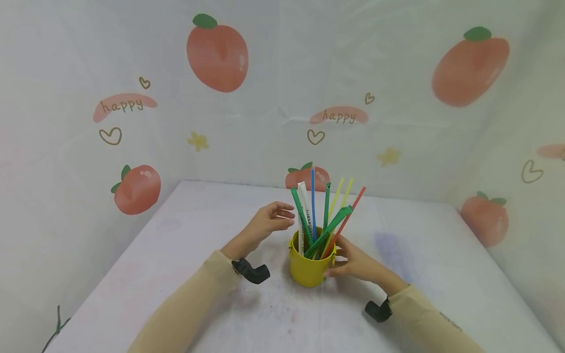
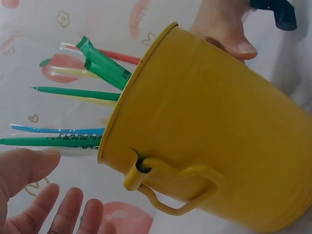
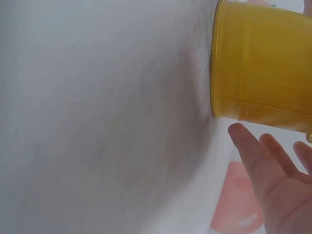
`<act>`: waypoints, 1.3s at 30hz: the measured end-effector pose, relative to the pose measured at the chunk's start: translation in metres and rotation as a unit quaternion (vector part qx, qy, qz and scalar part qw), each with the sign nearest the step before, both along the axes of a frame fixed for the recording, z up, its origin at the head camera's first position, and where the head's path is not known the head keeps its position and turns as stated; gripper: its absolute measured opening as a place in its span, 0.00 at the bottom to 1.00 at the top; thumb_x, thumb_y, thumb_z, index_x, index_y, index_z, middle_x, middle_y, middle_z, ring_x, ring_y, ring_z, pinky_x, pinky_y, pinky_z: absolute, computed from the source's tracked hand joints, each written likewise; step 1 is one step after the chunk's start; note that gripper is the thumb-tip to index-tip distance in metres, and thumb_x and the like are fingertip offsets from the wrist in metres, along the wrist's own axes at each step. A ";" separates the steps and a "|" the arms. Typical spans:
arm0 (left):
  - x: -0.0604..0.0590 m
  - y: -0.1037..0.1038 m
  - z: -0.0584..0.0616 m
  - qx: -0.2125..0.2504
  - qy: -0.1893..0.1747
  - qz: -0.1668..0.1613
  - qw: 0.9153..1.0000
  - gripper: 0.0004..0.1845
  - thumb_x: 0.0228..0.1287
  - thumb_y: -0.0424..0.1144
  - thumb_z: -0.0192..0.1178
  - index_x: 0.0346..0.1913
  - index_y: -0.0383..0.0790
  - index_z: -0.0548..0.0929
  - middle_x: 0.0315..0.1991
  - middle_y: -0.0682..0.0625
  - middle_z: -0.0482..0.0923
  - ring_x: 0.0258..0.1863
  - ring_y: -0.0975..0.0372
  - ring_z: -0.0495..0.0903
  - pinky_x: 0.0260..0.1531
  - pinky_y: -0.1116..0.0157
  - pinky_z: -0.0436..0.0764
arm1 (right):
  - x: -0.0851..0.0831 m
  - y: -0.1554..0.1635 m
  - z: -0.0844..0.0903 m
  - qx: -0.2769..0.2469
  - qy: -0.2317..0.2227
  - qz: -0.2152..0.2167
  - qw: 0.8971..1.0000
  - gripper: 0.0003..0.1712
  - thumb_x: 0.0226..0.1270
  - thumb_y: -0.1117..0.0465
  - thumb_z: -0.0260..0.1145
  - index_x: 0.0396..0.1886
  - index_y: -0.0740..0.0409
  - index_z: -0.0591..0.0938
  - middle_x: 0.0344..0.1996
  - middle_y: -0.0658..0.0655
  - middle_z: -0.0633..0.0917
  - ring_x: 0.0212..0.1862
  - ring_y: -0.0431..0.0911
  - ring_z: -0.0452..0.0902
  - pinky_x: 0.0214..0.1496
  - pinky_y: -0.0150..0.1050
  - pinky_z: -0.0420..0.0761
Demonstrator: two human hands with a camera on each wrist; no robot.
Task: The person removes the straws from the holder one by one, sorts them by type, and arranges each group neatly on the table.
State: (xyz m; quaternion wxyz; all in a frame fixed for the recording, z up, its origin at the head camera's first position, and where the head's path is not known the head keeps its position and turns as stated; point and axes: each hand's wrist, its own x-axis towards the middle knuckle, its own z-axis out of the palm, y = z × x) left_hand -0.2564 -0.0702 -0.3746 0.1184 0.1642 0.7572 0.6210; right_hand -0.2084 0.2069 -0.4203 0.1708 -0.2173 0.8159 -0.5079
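Observation:
A yellow metal bucket (image 1: pixel 309 269) with small side handles stands upright on the table, in the middle of the head view. Wrapped drinking straws lean out of it: green straws (image 1: pixel 326 203), a white-wrapped one with printing (image 1: pixel 302 215), a blue straw (image 1: pixel 313 196), yellow straws (image 1: pixel 336 196) and a red straw (image 1: pixel 353 206). My left hand (image 1: pixel 269 220) hovers left of the straws, fingers loosely bent and holding nothing. On the bucket's right side is my right hand (image 1: pixel 353 262), fingers spread beside the wall; the right wrist view shows its fingertips (image 3: pixel 236 128) close to the bucket, contact unclear.
The white table (image 1: pixel 194 211) has faint stains, with a bluish smear (image 1: pixel 393 250) right of the bucket. A white curtain (image 1: pixel 273 63) printed with fruit and "happy" surrounds the table. Each wrist carries a black camera mount (image 1: pixel 256 273). A dark cable (image 1: pixel 57 326) shows at lower left.

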 end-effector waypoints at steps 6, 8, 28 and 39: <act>-0.002 0.002 -0.002 -0.003 -0.012 -0.022 1.000 0.23 0.66 0.37 0.62 0.62 0.34 0.72 0.55 0.40 0.77 0.52 0.55 0.79 0.55 0.58 0.81 | -0.002 -0.001 0.001 0.006 -0.002 0.005 1.000 0.57 0.54 0.56 0.77 0.75 0.64 0.51 0.72 0.69 0.57 0.64 0.67 0.66 0.63 0.59 0.73; -0.002 0.003 -0.002 -0.005 -0.014 -0.025 1.000 0.24 0.66 0.37 0.62 0.62 0.33 0.72 0.55 0.40 0.77 0.52 0.55 0.79 0.55 0.58 0.81 | -0.002 -0.001 0.000 0.005 -0.003 0.009 1.000 0.57 0.54 0.56 0.76 0.75 0.64 0.51 0.72 0.69 0.57 0.64 0.67 0.66 0.63 0.59 0.74; -0.003 0.010 -0.006 -0.023 -0.030 -0.016 0.999 0.22 0.63 0.40 0.65 0.58 0.39 0.76 0.52 0.43 0.79 0.51 0.56 0.78 0.56 0.55 0.79 | -0.006 -0.002 -0.002 0.007 -0.023 0.013 1.000 0.56 0.54 0.59 0.76 0.75 0.63 0.51 0.71 0.67 0.61 0.64 0.67 0.67 0.63 0.61 0.72; -0.002 0.014 -0.004 -0.025 -0.026 -0.020 0.999 0.18 0.62 0.39 0.66 0.52 0.37 0.78 0.47 0.45 0.79 0.48 0.58 0.78 0.55 0.57 0.79 | -0.007 -0.002 -0.001 0.008 -0.027 0.010 1.000 0.57 0.54 0.58 0.76 0.75 0.63 0.51 0.71 0.68 0.60 0.64 0.66 0.68 0.63 0.61 0.72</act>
